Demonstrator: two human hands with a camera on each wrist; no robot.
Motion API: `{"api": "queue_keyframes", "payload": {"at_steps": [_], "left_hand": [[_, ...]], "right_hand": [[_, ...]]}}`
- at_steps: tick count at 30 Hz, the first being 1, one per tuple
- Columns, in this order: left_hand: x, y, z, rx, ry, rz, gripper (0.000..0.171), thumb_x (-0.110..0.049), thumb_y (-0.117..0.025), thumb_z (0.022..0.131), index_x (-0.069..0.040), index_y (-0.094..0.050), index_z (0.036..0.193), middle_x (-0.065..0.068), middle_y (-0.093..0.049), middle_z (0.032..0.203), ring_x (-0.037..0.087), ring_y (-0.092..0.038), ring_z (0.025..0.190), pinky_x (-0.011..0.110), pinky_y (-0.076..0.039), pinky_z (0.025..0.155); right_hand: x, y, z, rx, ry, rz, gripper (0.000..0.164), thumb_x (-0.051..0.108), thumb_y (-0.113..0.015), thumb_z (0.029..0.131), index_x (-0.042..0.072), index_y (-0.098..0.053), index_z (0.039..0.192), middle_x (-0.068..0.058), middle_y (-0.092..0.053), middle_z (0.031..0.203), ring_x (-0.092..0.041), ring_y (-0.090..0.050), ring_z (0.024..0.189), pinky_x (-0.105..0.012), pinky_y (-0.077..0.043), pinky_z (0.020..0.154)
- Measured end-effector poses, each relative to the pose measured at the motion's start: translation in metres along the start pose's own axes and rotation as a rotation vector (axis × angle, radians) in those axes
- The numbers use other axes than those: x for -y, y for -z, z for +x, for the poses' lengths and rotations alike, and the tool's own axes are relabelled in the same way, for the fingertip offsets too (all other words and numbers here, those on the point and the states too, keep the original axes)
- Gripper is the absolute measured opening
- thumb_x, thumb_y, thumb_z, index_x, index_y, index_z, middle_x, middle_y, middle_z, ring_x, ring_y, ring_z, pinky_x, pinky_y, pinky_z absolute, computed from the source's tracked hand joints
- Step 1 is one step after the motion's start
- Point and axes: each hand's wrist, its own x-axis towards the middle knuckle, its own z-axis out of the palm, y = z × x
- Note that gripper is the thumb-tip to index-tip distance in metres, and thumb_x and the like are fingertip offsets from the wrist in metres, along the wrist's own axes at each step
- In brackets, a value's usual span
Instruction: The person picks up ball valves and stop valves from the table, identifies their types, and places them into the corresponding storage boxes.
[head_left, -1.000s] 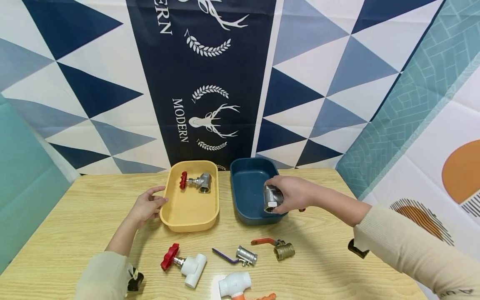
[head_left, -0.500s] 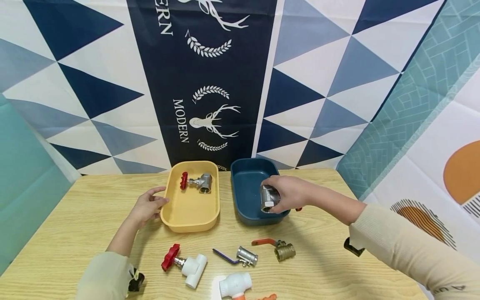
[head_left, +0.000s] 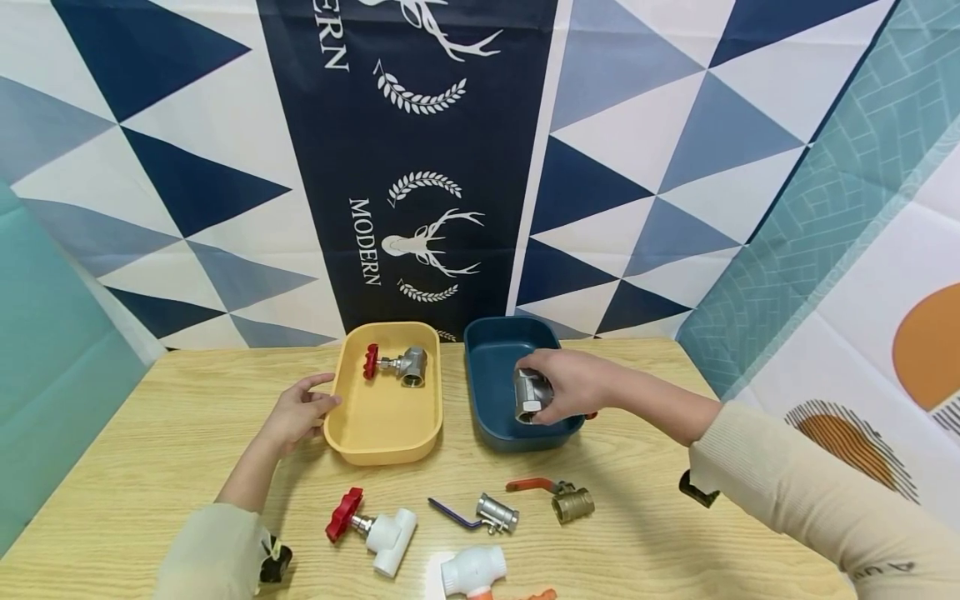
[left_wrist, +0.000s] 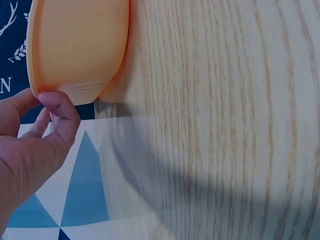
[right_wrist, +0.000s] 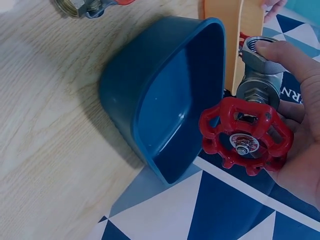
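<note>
My right hand (head_left: 566, 385) grips a metal gate valve (head_left: 531, 395) with a red handwheel (right_wrist: 245, 137), above the front right part of the blue bin (head_left: 489, 375). In the right wrist view, my thumb lies across the valve's threaded end and the wheel stands below the fingers. My left hand (head_left: 296, 415) is at the left rim of the yellow bin (head_left: 382, 425); in the left wrist view, thumb and finger pinch that rim (left_wrist: 33, 75). Inside the yellow bin lies another metal valve with a red wheel (head_left: 405, 365).
In front of the bins lie a white plastic valve with red wheel (head_left: 382, 533), a small ball valve with purple lever (head_left: 495, 512), a brass ball valve with red lever (head_left: 573, 503) and a white valve with orange handle (head_left: 474, 570). A patterned cloth wall (head_left: 420, 167) stands behind.
My right hand has moved a little to the left with the gate valve, further over the blue bin. The left hand has stayed at the yellow bin's rim.
</note>
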Motion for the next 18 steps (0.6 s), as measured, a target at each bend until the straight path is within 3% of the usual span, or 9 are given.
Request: {"api": "queue_keyframes", "payload": {"at_steps": [18], "left_hand": [[0.000, -0.002, -0.001, -0.013, -0.007, 0.010, 0.056, -0.013, -0.053, 0.094, -0.002, -0.029, 0.143, 0.017, -0.056, 0.108, 0.013, -0.062, 0.078, 0.031, -0.055, 0.067]], "right_hand": [[0.007, 0.004, 0.011, -0.005, 0.042, -0.010, 0.071, 0.034, -0.076, 0.075, 0.003, -0.047, 0.132, -0.007, -0.057, 0.112, -0.012, -0.054, 0.084, -0.022, -0.046, 0.067]]}}
